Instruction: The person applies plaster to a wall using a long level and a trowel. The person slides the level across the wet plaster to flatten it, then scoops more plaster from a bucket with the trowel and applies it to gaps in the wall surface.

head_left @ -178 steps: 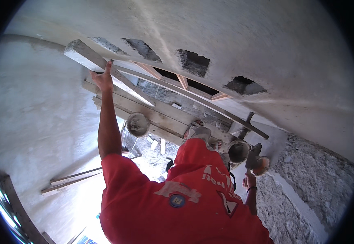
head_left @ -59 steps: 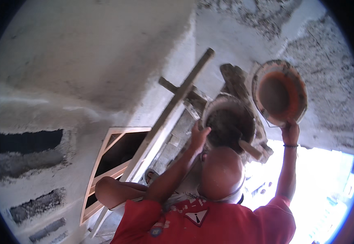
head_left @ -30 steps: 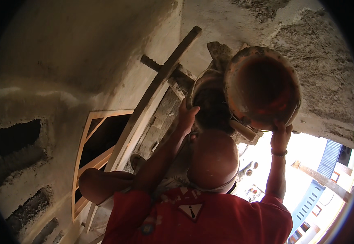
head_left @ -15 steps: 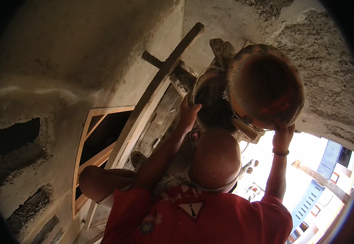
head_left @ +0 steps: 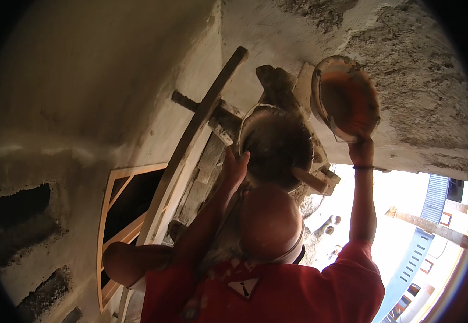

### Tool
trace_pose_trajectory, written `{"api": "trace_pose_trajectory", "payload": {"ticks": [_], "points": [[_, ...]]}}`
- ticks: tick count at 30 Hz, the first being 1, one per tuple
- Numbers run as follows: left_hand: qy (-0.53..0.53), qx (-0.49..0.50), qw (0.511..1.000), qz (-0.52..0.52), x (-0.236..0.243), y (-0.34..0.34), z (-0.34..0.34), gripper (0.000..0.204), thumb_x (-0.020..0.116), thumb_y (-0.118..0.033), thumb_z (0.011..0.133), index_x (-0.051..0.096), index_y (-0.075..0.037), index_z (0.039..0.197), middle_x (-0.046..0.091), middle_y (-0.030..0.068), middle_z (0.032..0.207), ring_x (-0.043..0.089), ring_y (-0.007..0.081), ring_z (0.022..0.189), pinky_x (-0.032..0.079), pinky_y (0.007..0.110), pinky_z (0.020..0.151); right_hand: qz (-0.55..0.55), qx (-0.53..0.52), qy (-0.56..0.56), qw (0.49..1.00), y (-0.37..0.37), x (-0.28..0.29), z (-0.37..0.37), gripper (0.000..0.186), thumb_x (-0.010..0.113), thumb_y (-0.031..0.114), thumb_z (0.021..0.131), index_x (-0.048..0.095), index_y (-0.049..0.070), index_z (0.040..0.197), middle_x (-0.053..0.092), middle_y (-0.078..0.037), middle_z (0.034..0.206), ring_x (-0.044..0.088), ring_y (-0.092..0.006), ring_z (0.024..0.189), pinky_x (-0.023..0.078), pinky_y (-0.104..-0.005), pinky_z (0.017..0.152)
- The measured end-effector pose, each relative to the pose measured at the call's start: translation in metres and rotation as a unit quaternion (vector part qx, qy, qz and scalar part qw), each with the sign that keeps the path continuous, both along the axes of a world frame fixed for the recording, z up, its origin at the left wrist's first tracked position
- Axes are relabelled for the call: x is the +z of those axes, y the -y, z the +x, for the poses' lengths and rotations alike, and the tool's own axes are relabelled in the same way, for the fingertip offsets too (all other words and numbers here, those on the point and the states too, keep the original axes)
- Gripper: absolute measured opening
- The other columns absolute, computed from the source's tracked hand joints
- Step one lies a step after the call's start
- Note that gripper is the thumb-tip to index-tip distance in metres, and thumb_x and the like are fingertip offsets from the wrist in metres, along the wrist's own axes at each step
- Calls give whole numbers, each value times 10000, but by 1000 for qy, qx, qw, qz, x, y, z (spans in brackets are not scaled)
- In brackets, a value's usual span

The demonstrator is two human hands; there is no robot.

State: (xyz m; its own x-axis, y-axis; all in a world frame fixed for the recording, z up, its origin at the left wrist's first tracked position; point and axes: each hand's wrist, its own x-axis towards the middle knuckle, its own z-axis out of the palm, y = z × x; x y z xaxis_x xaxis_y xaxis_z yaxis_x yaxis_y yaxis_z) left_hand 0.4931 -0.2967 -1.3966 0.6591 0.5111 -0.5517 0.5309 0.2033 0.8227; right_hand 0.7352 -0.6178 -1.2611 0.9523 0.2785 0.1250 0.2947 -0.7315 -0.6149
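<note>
My left hand (head_left: 235,167) grips the left rim of a mortar-stained bucket (head_left: 274,148) with dark contents. A wooden handle (head_left: 310,180) sticks out over its lower right rim. My right hand (head_left: 361,148) holds up a second, orange-lined bucket (head_left: 344,99) by its near edge, above and right of the first, tilted so its inside shows. The first bucket rests among rough, mortar-caked boards (head_left: 274,81). My red shirt (head_left: 277,290) and bent knees (head_left: 266,220) fill the lower middle.
Crossed timbers (head_left: 207,102) lie left of the buckets, beside a pale wooden window frame (head_left: 108,188). The plastered wall (head_left: 83,81) has broken holes (head_left: 13,210). Rough plaster (head_left: 406,81) covers the upper right surface. At lower right a bright opening shows a blue corrugated panel (head_left: 435,196) and a beam (head_left: 427,223).
My right hand has risen with the orange-lined bucket, which has shifted up and turned, uncovering more of the lower bucket. My left hand stays on that bucket's rim.
</note>
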Motion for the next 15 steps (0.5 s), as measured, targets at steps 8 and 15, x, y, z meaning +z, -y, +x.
{"api": "trace_pose_trajectory", "payload": {"ticks": [8, 15], "points": [[25, -59, 983, -171, 77, -17, 1, 696, 688, -152, 782, 320, -39, 1361, 511, 139, 1174, 578, 254, 1025, 557, 375, 654, 643, -144, -363, 659, -18, -102, 107, 198, 489, 97, 890, 580, -8, 1031, 615, -164, 1104, 564, -343, 1108, 429, -534, 1010], [34, -60, 978, -196, 38, -14, -2, 486, 617, -52, 764, 468, -11, 1224, 542, 104, 1049, 564, 204, 920, 524, 351, 724, 646, -160, -350, 659, -51, -138, 136, 119, 524, 79, 883, 570, 10, 968, 578, -126, 1008, 568, -310, 998, 518, -599, 875]]}}
